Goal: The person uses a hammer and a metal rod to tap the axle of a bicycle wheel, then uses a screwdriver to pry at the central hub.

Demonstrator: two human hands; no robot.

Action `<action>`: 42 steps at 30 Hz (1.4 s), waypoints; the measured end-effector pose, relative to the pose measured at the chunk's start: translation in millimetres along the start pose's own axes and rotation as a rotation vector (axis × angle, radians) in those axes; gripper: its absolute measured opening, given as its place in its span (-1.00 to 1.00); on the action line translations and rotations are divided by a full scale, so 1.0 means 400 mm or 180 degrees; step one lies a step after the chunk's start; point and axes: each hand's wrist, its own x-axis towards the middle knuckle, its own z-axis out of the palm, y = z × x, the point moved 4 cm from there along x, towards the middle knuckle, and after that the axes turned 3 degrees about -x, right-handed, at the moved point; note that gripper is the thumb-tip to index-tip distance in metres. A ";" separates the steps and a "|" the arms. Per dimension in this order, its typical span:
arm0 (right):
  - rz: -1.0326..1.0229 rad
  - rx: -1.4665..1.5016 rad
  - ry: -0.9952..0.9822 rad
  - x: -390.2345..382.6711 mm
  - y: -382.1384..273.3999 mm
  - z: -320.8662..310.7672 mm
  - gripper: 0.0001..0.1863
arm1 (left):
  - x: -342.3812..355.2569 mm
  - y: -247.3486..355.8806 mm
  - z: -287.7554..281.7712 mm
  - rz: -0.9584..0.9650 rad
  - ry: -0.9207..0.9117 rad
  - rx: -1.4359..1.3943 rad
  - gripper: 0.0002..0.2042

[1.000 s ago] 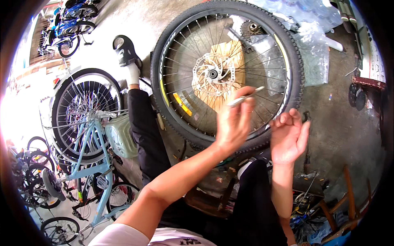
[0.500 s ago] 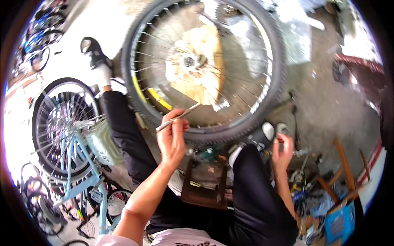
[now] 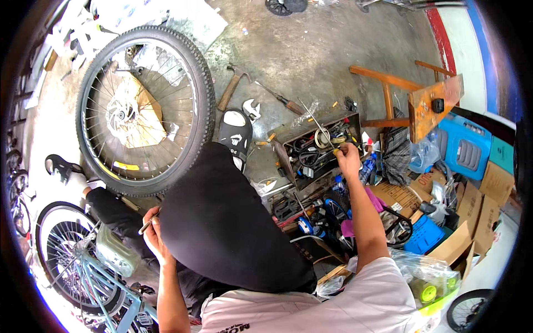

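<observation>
My left hand [image 3: 159,238] is closed around a slim metal rod [image 3: 145,226], beside my black-trousered thigh. To the right, my right hand [image 3: 348,160] pinches a long thin screwdriver [image 3: 317,123] by its yellowish end, its shaft slanting up over the open metal toolbox [image 3: 284,161]. Jumbled tools and a coil of pale cable [image 3: 322,137] fill that box. A bicycle wheel with a knobby tyre [image 3: 206,83] lies at the left, its spokes and brake disc facing up. Brown cardboard [image 3: 145,105] shows beneath the spokes.
A hammer [image 3: 232,89], another screwdriver [image 3: 283,100] and a wrench [image 3: 251,109] lie on the floor near my shoe [image 3: 235,130]. A light-blue bicycle [image 3: 91,272] is at lower left. A wooden stool [image 3: 388,89], cardboard boxes [image 3: 472,208] and a blue plastic case [image 3: 463,145] crowd the right.
My view has swung right. My left hand, still holding the rod, has drawn back from the wheel to beside my thigh. My right hand has reached out to the toolbox and holds a screwdriver.
</observation>
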 end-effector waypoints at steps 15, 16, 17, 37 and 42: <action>0.0183 0.0292 -0.0532 0.035 -0.067 0.102 -0.59 | -0.241 0.162 -0.167 0.0190 0.0780 -0.0399 -0.67; 0.0246 0.0362 -0.0461 0.022 -0.085 0.084 -0.60 | -0.253 0.173 -0.178 0.0209 0.0813 -0.0422 -0.67; 0.0311 0.0427 -0.0391 0.012 -0.100 0.071 -0.61 | -0.265 0.180 -0.188 0.0249 0.0857 -0.0420 -0.67; -0.2070 0.3065 0.0155 0.005 -0.968 -0.497 -0.82 | -0.322 0.268 -0.247 0.0771 0.1337 -0.1139 -0.70; -0.2562 0.3207 -0.0263 0.000 -1.169 -0.673 -0.68 | -0.281 0.239 -0.234 0.0690 0.1344 -0.1343 -0.67</action>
